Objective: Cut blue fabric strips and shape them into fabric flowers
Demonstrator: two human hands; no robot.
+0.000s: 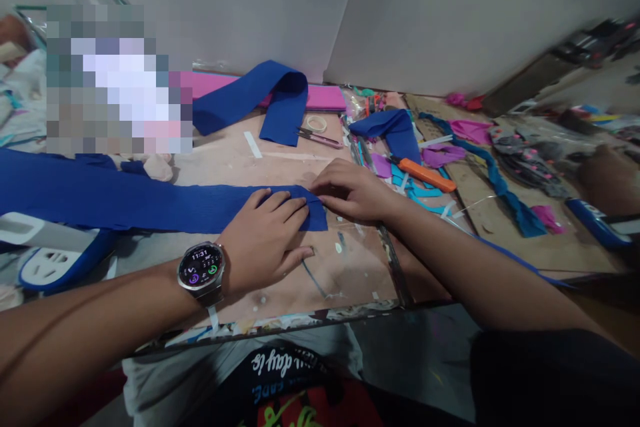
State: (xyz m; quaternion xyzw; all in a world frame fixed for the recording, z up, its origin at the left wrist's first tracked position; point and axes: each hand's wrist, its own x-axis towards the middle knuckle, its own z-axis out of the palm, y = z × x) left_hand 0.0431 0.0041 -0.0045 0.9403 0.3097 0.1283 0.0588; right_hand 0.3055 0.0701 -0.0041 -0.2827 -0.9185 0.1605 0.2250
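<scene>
A long strip of blue crepe paper (165, 207) lies across the table, its right end near the middle. My left hand (267, 233), wearing a smartwatch (201, 267) at the wrist, rests flat on that end with its fingers stretched out. At the strip's upper right edge, my right hand (353, 190) has thumb and fingertips closed on the paper. Beyond my hands, another blue crepe paper piece (285, 90) curls over a pink sheet stack (327, 98). A roll of tape (316, 123) and small pink-handled scissors (323, 138) lie nearby.
An orange utility knife (425, 173) lies right of my right hand among paper scraps. Farther right, a cardboard sheet (467, 203) bears a twisted teal strip (500, 190). A white-and-blue power strip (50, 263) sits at left. The table's front edge (320, 317) is close to my body.
</scene>
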